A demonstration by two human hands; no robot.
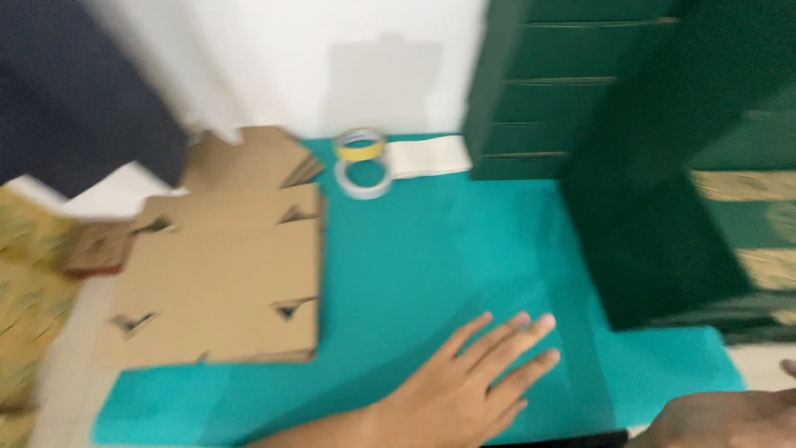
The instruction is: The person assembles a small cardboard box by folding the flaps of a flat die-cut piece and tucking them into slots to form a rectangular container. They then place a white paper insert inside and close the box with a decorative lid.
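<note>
Hands first, as the head view shows them: our left hand (464,386) lies flat on the teal sheet (414,265), palm down, fingers (514,332) spread and released, gripping nothing. Our right hand (730,419) shows only partly at the lower right edge, resting near the sheet's corner; we cannot tell whether its fingers are closed or loose. The sheet itself covers most of the worktop (763,361) in front of us, running from the white wall to our wrists.

Smoothing a sheet like this goes best, we judge, with the palm kept flat and light so no crease gets pressed in, and the other hand steadying the near corner.

The sheet looks smooth and matte, with a faint fold line running across it near our left hand. Left of it, overlapping its edge, lies a flattened cardboard box (220,282), brown and stiff, with notched cut-outs along its flaps. Two tape rolls (362,162) sit at the far edge, one yellow, one clear. A dark green cabinet (531,91) stands at the right, blurred.
</note>
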